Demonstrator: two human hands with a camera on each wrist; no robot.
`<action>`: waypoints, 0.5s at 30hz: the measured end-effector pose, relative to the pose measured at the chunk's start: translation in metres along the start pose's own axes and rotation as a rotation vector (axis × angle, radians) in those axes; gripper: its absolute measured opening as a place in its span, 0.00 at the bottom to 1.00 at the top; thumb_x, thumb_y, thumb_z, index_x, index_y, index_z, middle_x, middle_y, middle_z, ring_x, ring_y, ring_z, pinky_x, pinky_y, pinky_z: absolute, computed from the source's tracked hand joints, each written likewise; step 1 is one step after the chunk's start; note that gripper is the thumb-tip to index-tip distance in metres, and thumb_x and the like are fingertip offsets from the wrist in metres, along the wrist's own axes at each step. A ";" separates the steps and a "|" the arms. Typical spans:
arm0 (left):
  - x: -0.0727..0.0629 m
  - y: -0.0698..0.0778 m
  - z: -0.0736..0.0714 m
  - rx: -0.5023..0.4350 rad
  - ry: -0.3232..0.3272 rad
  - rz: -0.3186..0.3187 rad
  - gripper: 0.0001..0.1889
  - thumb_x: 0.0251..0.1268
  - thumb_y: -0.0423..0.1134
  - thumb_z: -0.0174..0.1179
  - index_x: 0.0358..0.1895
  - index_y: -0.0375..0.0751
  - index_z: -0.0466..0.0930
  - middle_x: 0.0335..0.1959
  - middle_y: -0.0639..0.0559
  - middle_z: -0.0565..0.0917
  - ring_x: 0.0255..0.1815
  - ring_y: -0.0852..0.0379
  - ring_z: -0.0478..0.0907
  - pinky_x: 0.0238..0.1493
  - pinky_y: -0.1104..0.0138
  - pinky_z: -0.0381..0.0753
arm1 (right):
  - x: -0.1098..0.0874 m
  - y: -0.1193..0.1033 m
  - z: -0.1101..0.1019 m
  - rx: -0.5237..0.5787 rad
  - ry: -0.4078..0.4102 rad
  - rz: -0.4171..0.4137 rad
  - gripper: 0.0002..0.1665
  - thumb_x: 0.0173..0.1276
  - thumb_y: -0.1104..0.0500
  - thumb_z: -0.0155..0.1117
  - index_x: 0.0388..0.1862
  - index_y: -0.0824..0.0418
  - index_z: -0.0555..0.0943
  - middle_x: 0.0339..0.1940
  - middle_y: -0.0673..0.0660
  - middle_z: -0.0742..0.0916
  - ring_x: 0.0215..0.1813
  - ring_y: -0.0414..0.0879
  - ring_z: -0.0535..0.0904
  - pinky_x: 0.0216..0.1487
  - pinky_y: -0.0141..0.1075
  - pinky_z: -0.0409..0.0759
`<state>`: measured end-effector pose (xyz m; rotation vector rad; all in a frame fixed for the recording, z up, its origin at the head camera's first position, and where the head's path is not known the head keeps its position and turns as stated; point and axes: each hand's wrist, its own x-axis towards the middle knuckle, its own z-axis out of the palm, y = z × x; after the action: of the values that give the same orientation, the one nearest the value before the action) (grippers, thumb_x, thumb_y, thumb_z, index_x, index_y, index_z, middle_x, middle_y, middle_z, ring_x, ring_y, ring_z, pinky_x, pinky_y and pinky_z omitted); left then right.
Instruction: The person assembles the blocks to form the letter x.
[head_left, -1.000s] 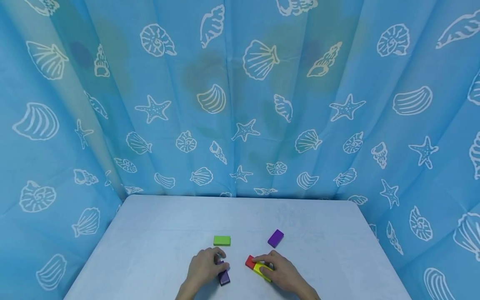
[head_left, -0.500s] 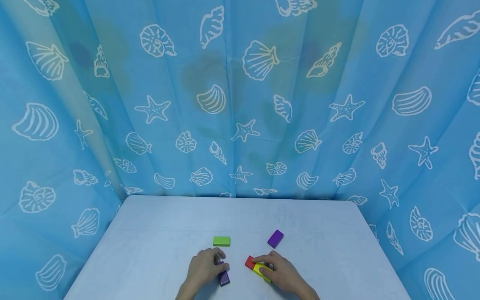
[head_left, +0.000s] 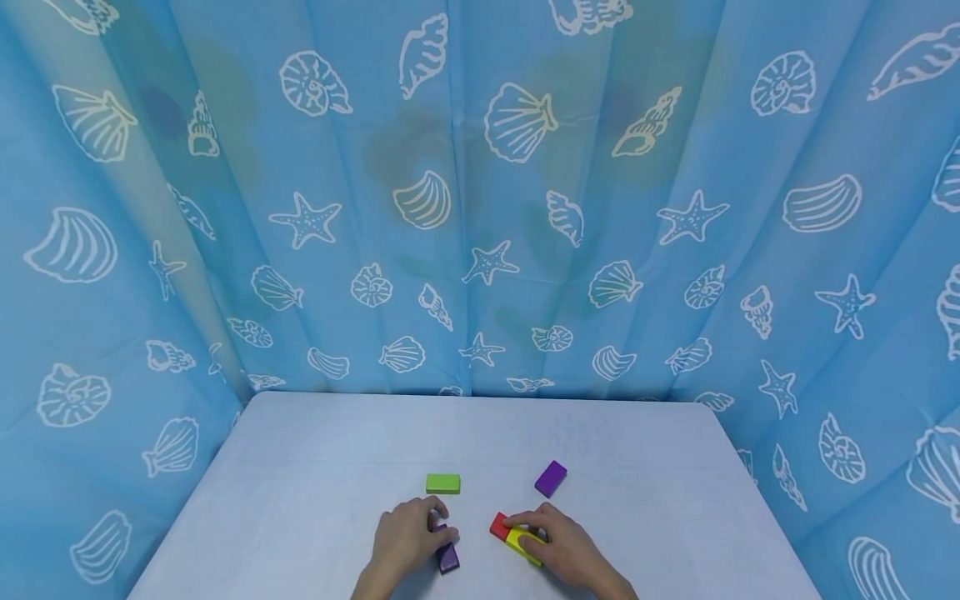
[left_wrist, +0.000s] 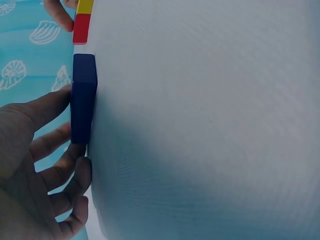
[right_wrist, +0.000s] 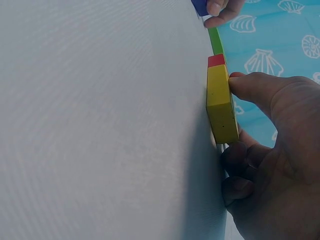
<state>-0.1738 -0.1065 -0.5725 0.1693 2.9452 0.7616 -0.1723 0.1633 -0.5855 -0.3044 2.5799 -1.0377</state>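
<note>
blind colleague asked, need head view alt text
A person's left grip holds a dark purple block, the right grip a yellow block touching a red block. Farther back on the table lie a green block and brighter purple block.

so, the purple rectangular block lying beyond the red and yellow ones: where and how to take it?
I'd pinch the purple rectangular block mid-length across its long sides, straight down from above: it lies flat, slanted, and both long sides face bare white table.

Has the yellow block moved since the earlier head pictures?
No, not visibly: against the far table edge, the yellow block keeps its place in the head view.
</note>
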 end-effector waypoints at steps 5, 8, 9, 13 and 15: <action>0.000 0.001 -0.002 0.014 -0.009 -0.021 0.14 0.56 0.56 0.72 0.38 0.54 0.84 0.24 0.61 0.75 0.26 0.60 0.69 0.35 0.58 0.67 | 0.001 0.001 0.001 0.002 0.001 0.001 0.16 0.71 0.50 0.66 0.56 0.39 0.85 0.36 0.48 0.77 0.36 0.44 0.72 0.35 0.36 0.71; -0.001 0.000 -0.002 0.028 -0.006 -0.021 0.15 0.56 0.56 0.72 0.39 0.54 0.84 0.26 0.61 0.75 0.26 0.61 0.69 0.34 0.59 0.67 | 0.002 0.002 0.002 0.001 -0.004 0.006 0.16 0.71 0.50 0.66 0.56 0.39 0.85 0.35 0.48 0.77 0.36 0.44 0.72 0.35 0.36 0.70; -0.002 0.000 -0.002 0.032 -0.002 -0.016 0.15 0.56 0.57 0.72 0.39 0.54 0.84 0.26 0.61 0.75 0.26 0.61 0.69 0.34 0.60 0.67 | 0.002 0.002 0.002 0.001 -0.004 0.005 0.16 0.71 0.50 0.66 0.56 0.38 0.85 0.35 0.48 0.76 0.36 0.44 0.72 0.34 0.36 0.70; -0.007 -0.001 -0.004 0.030 0.009 -0.001 0.16 0.55 0.57 0.72 0.40 0.54 0.84 0.27 0.60 0.74 0.26 0.62 0.68 0.32 0.61 0.67 | 0.003 0.003 0.002 0.003 -0.007 0.002 0.16 0.71 0.50 0.66 0.56 0.38 0.85 0.35 0.48 0.76 0.36 0.44 0.72 0.33 0.37 0.69; -0.009 -0.001 -0.005 0.030 0.007 0.002 0.16 0.55 0.57 0.72 0.40 0.54 0.83 0.27 0.60 0.74 0.26 0.62 0.68 0.31 0.61 0.67 | 0.003 0.004 0.002 0.002 -0.007 -0.003 0.16 0.71 0.50 0.65 0.56 0.38 0.85 0.35 0.48 0.76 0.36 0.44 0.72 0.33 0.37 0.69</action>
<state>-0.1659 -0.1110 -0.5679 0.1726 2.9646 0.7199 -0.1749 0.1638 -0.5898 -0.3107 2.5725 -1.0379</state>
